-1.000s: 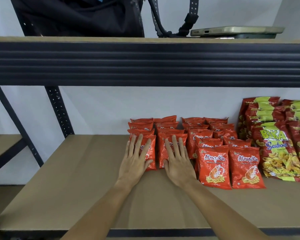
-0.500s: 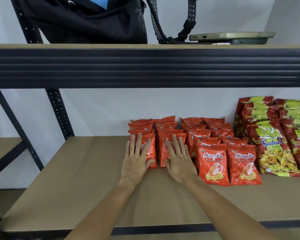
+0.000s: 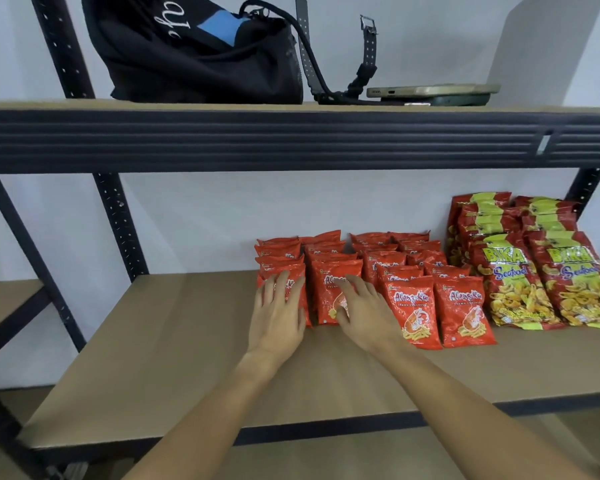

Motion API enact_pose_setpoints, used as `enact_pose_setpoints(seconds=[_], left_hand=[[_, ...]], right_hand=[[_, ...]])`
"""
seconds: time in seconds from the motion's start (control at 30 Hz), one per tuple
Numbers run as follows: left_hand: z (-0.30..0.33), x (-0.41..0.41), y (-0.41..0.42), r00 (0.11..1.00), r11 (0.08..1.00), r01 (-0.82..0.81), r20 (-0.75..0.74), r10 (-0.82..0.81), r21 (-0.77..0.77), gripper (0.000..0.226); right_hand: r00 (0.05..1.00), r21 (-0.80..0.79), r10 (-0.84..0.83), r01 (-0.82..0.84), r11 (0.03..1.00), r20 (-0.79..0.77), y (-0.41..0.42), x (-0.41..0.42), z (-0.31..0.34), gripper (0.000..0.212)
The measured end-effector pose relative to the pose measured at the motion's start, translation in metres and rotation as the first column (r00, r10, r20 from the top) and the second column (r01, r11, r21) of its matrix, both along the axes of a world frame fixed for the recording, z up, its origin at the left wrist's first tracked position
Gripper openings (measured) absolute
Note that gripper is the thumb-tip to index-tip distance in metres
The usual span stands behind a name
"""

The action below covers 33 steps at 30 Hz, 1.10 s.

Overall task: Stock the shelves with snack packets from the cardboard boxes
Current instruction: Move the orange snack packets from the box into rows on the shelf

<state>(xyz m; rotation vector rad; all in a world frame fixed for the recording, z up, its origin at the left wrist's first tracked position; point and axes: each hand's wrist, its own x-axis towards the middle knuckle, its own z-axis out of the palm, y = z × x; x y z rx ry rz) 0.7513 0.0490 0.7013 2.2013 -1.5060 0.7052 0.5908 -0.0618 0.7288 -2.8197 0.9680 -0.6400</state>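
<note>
While four rows of orange packets [image 3: 414,308] and the seafood bags [image 3: 515,289] already fill the shelf [image 3: 153,358]'s right, both flat, empty hands, left [image 3: 278,315] and right [image 3: 364,315], press the leftmost rows, leaving the left half unstocked.

Orange packets [image 3: 411,311]: slanted white script reads roughly "Alang-Ku", clearest on the two front packets at 4 o'clock from the hands; the small line beneath is too blurred to read
Packet under the right hand [image 3: 333,289]: the same script, only "Ala" showing past the fingers
Red and yellow bags [image 3: 515,282]: "BIKA" in yellow block letters, "Seafood" in blue script below, at 3 o'clock on the shelf
Black bag [image 3: 194,50]: white cursive on the upper shelf at 11 o'clock, cut off and not legible
</note>
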Motion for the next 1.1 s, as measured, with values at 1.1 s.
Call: enact_pose_setpoints(seconds=[1.1], left_hand=[[-0.059, -0.313, 0.099, 0.975, 0.963, 0.156, -0.191, -0.115, 0.219, 0.036]], right_hand=[[0.996, 0.133, 0.009, 0.002, 0.991, -0.085, 0.088, -0.325, -0.062, 0.031]])
